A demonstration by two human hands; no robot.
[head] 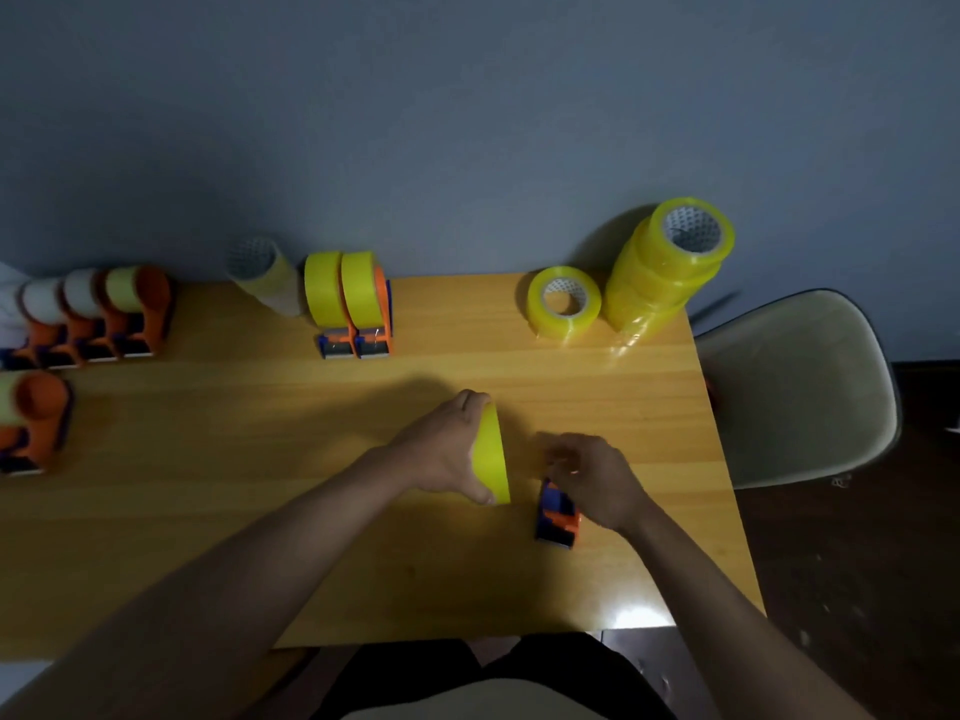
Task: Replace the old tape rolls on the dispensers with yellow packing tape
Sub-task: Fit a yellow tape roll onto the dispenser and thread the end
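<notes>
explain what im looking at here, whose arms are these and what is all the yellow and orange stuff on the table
There is no machine here. One camera is worn on a person's head and looks down, so the two arms are that person's own.

The left hand grips a yellow tape roll standing on edge on the wooden table. The right hand is at an orange and blue tape dispenser; it is blurred, so I cannot tell what its fingers are doing.

At the back, two dispensers already carrying yellow rolls stand side by side. At the left, a row of dispensers with pale old rolls waits, with one more dispenser nearer. At the back right are a single yellow roll lying flat and a stack of yellow rolls. A chair stands to the right.
</notes>
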